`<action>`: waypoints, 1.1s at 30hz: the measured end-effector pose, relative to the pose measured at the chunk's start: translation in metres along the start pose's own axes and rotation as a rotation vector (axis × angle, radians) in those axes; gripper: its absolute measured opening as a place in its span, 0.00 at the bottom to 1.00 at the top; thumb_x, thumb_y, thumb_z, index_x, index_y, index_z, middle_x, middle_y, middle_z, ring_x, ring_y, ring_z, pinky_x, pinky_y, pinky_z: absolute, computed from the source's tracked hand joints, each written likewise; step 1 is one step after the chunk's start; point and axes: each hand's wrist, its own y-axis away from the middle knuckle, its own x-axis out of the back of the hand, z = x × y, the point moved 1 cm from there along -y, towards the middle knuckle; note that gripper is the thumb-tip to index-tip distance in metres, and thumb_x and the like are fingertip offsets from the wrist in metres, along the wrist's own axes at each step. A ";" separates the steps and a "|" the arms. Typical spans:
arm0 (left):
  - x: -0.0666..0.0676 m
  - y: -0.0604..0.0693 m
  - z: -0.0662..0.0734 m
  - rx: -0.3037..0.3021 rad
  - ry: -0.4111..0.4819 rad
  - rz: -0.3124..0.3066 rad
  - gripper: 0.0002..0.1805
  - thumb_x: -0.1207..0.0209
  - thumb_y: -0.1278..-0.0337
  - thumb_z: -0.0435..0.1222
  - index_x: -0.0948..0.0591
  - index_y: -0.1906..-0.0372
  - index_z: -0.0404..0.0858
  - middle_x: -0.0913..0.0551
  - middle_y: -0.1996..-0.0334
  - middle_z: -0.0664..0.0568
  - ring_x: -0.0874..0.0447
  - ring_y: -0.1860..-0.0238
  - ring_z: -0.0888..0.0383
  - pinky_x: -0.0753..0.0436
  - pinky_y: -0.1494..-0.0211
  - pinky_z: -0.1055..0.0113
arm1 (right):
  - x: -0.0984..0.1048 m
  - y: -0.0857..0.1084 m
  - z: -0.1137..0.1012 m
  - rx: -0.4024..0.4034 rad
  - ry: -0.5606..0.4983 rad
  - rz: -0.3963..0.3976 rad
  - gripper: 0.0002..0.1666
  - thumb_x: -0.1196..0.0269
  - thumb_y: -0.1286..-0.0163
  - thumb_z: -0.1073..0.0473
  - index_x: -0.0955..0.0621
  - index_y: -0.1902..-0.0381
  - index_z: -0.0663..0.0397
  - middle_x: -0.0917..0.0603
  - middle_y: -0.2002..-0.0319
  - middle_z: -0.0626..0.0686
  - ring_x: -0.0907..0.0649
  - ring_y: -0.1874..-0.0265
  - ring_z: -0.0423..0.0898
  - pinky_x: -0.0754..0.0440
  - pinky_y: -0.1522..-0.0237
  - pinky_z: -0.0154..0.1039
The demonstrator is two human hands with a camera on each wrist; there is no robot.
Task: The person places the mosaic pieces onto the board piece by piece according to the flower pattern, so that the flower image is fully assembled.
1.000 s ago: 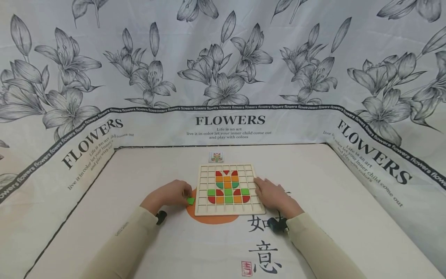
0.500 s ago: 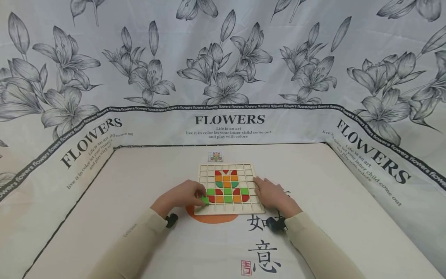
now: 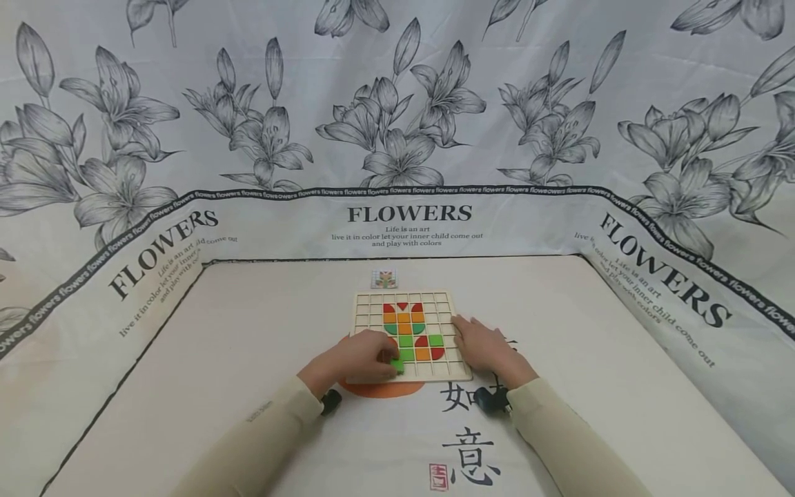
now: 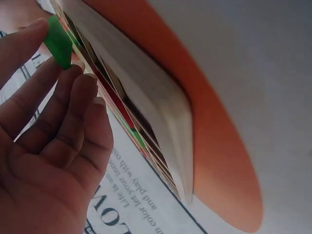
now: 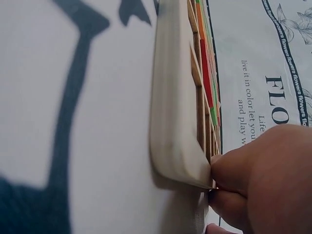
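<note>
In the head view, a wooden grid board (image 3: 459,371) lies flat with red, orange, green and teal tiles set in a flower pattern. My left hand (image 3: 357,355) is over its lower left part, pinching a small green tile (image 3: 397,366) between thumb and fingers, just below the pattern's bottom row. The left wrist view shows this green tile (image 4: 59,43) at the fingertips, beside the board's edge. My right hand (image 3: 487,348) holds the board's right edge; in the right wrist view its fingers (image 5: 234,168) are at the edge near a corner. My left hand covers the pattern's left tiles.
A small picture card (image 3: 384,279) with a flower pattern lies just behind the board. The pale tablecloth (image 3: 279,442) has an orange disc (image 3: 379,390) and black characters (image 3: 472,455) printed on it. A flower-printed curtain (image 3: 404,159) encloses the back and sides.
My left hand has carried the green tile rightward, from beside the board's left edge to over its lower middle cells. My right hand has stayed at the board's right edge.
</note>
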 end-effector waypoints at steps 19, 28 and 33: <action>-0.005 -0.010 0.028 -0.040 -0.142 -0.010 0.06 0.34 0.47 0.42 0.14 0.64 0.49 0.23 0.76 0.62 0.28 0.68 0.63 0.28 0.63 0.71 | -0.001 -0.001 0.001 -0.001 -0.024 -0.001 0.31 0.56 0.23 0.51 0.41 0.25 0.51 0.40 0.25 0.56 0.44 0.25 0.61 0.51 0.32 0.70; -0.007 -0.012 0.029 -0.017 -0.150 -0.016 0.09 0.33 0.48 0.44 0.13 0.61 0.49 0.21 0.71 0.63 0.27 0.66 0.63 0.25 0.59 0.71 | -0.001 -0.001 -0.001 -0.001 -0.017 0.002 0.31 0.55 0.23 0.52 0.41 0.25 0.51 0.40 0.25 0.56 0.43 0.26 0.61 0.50 0.32 0.71; -0.007 -0.009 0.028 -0.010 -0.145 -0.017 0.10 0.33 0.46 0.43 0.13 0.59 0.48 0.20 0.67 0.63 0.27 0.63 0.63 0.23 0.55 0.71 | 0.000 0.000 -0.001 -0.002 -0.016 -0.003 0.31 0.55 0.23 0.52 0.41 0.25 0.51 0.40 0.25 0.55 0.44 0.26 0.61 0.50 0.32 0.71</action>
